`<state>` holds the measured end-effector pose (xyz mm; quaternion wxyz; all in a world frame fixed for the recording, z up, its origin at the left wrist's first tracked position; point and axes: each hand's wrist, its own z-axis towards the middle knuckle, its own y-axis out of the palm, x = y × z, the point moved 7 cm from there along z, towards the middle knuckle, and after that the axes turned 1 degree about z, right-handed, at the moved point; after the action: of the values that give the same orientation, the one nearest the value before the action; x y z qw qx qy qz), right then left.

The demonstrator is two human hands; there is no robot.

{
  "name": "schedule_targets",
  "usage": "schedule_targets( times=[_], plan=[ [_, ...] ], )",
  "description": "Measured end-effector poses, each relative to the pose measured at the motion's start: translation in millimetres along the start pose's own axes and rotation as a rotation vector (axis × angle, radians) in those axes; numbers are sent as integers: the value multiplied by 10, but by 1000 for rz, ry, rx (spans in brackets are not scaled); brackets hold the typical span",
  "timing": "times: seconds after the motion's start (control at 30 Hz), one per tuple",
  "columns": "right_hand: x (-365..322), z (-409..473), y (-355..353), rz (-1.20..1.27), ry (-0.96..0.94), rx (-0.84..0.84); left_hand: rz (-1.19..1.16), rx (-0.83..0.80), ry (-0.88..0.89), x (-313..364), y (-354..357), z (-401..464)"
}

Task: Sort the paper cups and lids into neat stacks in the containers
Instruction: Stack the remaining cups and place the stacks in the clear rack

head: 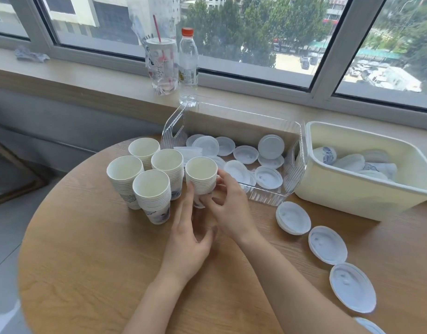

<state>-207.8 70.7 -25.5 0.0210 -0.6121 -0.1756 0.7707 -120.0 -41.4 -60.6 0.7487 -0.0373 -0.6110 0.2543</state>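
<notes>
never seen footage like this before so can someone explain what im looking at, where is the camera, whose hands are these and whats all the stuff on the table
There is no machine here. A person wears one wide-angle camera on the head, looking forward and down, so the two arms coming in from the bottom are the person's own.

On the round wooden table stand five stacks of paper cups. The right hand curls its fingers round the nearest stack; the left hand has its straight fingers against that stack's lower part. The other four stacks stand just to the left.

Behind lies a clear container with loose lids in it, and beside it a cream tub holding more cups. Small piles of lids sit on the table on the right. A water bottle stands on the windowsill.
</notes>
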Motion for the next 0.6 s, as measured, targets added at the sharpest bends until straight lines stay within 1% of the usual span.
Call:
schedule_targets(
  times=[0.17, 0.27, 0.37, 0.47, 0.53, 0.6],
  plan=[
    [-18, 16, -5, -42, -11, -78, 16, -7, -23, -12, -13, 31],
    [-52, -12, -75, -83, -37, -91, 129, 50, -14, 41, -43, 3],
    [-124, -63, -257, -91, -71, -58, 278, 205, 80, 237, -89, -75],
    [-226, -119, -565, -98, -122, -5, 345, 342, 229, 529, -33, -145],
    [-301, -168, -826, -121, -162, 32, 341, 344, 287, 723, 89, -155],
    [-364, -223, -1122, -171, -199, 69, 335, 299, 323, 911, 259, -123]
  ],
)
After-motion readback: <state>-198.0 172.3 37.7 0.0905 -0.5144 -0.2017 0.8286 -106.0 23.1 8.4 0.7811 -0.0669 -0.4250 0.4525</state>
